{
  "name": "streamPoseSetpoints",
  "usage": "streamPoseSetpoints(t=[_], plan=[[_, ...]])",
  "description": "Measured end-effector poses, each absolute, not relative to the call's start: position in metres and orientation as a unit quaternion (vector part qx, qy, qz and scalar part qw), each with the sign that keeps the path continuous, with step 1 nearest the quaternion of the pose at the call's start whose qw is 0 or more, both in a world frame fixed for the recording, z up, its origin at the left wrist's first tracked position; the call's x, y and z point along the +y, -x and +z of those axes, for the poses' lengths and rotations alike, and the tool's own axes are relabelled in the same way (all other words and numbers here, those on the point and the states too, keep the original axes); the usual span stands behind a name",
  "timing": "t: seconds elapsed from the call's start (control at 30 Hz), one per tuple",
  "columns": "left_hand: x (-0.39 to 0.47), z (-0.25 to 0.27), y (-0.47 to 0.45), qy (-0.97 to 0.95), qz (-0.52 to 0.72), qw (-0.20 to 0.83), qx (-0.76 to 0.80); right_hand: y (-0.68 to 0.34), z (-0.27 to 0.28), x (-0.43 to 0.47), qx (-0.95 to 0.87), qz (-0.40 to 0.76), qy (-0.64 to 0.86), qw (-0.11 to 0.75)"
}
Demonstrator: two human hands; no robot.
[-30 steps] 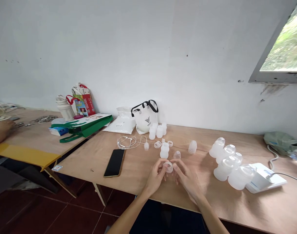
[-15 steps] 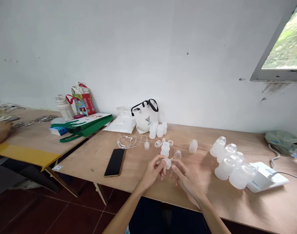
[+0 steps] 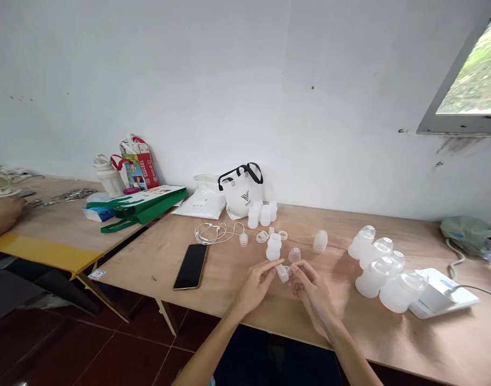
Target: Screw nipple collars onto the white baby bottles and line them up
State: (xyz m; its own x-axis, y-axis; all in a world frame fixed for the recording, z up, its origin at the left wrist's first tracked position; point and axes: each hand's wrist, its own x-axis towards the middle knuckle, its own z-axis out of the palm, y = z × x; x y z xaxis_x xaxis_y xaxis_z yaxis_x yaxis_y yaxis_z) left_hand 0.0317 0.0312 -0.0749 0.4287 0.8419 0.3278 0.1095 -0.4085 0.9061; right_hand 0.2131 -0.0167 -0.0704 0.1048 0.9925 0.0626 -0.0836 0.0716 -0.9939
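Note:
Above the near part of the table, my left hand [image 3: 255, 285] and my right hand [image 3: 308, 284] meet around a small translucent bottle collar [image 3: 283, 273]. Both hands are closed, fingertips pinching it from either side; fingers partly hide it, and whether a nipple sits inside is too small to tell. Just behind stands a frosted baby bottle [image 3: 273, 247] without a top. A clear domed cap [image 3: 294, 254] rests close to my right fingers. Farther back lie loose rings [image 3: 262, 236] and a small nipple-shaped piece [image 3: 243, 239].
Capped bottles [image 3: 374, 276] stand on the right beside a white box [image 3: 442, 295] with a cable. Stacked domed caps [image 3: 320, 242] are at centre right. Open bottles [image 3: 265, 215] stand before a white bag [image 3: 243, 195]. A phone [image 3: 190, 266] and earphones [image 3: 213, 234] lie left. Another person's hand [image 3: 7, 209] is far left.
The collar has tilted between my fingers and come slightly lower and to the right. My right fingers have curled in more around its side. The other items stay put.

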Motion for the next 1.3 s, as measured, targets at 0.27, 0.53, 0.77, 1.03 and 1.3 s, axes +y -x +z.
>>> streamPoseSetpoints(t=[0.27, 0.53, 0.77, 1.03, 1.3], plan=[[0.055, -0.084, -0.046, -0.749, 0.434, 0.290, 0.408, -0.247, -0.067, -0.005, -0.457, 0.414, 0.480, 0.623], [0.089, -0.070, -0.066, -0.766, 0.312, 0.321, 0.462, -0.264, -0.053, -0.011, -0.465, 0.355, 0.515, 0.627], [0.047, -0.064, -0.055, -0.789, 0.325, 0.315, 0.414, -0.262, -0.056, -0.009, -0.489, 0.326, 0.517, 0.622], [0.024, -0.053, -0.025, -0.755, 0.378, 0.332, 0.421, -0.247, -0.048, -0.015, -0.555, 0.388, 0.455, 0.578], [0.013, -0.018, 0.000, -0.761, 0.354, 0.385, 0.384, -0.255, -0.040, -0.026, -0.592, 0.411, 0.439, 0.537]])
